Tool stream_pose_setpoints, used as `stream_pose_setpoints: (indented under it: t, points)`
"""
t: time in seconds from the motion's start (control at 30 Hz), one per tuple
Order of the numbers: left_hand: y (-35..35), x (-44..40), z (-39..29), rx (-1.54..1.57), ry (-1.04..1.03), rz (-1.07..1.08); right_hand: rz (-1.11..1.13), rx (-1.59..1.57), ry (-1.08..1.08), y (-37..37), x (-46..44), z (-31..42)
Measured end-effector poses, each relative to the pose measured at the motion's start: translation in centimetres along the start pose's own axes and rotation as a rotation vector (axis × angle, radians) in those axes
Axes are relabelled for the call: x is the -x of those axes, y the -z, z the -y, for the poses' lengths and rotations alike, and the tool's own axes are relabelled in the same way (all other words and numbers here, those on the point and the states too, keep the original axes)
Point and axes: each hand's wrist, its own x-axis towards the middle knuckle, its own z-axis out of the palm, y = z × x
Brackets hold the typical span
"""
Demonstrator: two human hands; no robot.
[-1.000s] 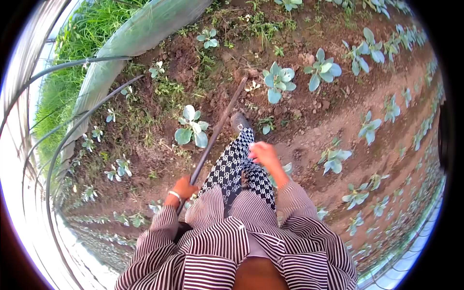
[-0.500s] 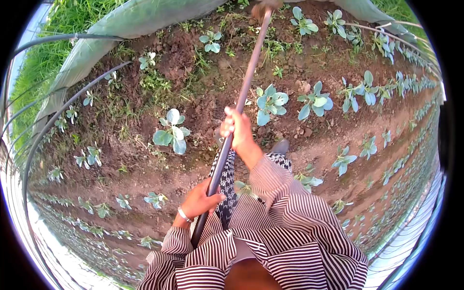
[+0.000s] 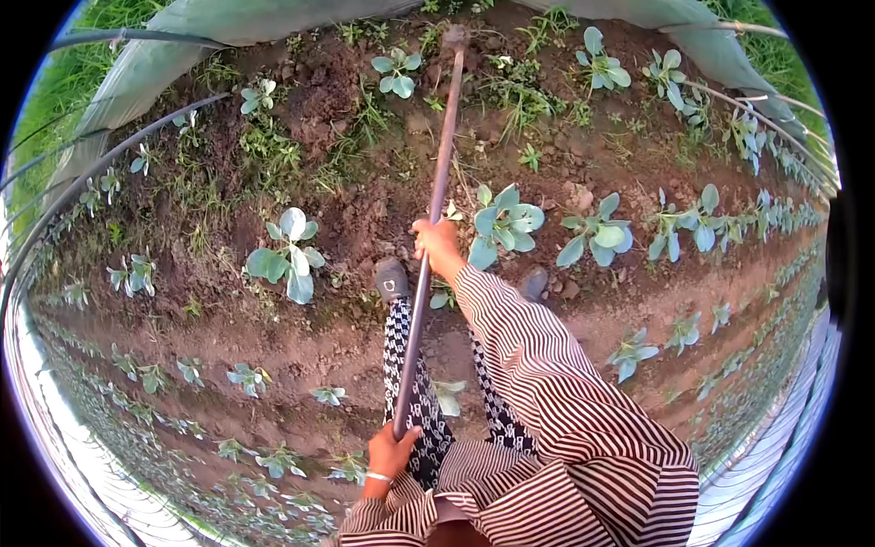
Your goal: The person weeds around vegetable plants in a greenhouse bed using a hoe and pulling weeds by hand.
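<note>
A long-handled hoe (image 3: 441, 159) runs up the middle of the view, its soil-caked head at the weedy ground near the far plastic sheet. My right hand (image 3: 438, 244) is wrapped round the shaft about halfway along, the arm stretched forward. Lower down, near my thigh, my left hand (image 3: 392, 450) is closed round the butt end. Close to the right hand, on its right, grows a broad-leaved cabbage-like plant (image 3: 507, 224). Another leafy plant (image 3: 292, 257) stands to the left of the shaft. Weeds (image 3: 515, 96) surround the hoe head, whose blade I cannot make out clearly.
My shoes (image 3: 392, 280) stand on the soil between plants. Rows of young plants (image 3: 631, 354) extend to both sides. A curved hoop (image 3: 109, 169) arcs along the left, and plastic sheeting (image 3: 273, 20) borders the far side.
The hoe head has come left and lower in view, against the ground. My left hand has drawn down toward my body, while my right arm is stretched out straighter. The view has shifted slightly.
</note>
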Motion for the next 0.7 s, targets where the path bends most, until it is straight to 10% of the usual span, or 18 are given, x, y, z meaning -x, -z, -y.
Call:
stream_pose_setpoints:
  t: [0.2, 0.43, 0.7]
  points:
    - [0.5, 0.2, 3.9, -0.185, -0.026, -0.197, 0.162, -0.330, -0.125, -0.8, 6.7, 3.5]
    - [0.1, -9.5, -5.2, -0.076, -0.157, -0.171, 0.039, -0.191, 0.237, -1.7, -0.7, 14.3]
    - [3.6, 0.6, 2.7, -0.209, -0.003, -0.077, 0.051, -0.254, -0.212, -1.3, 2.5, -3.0]
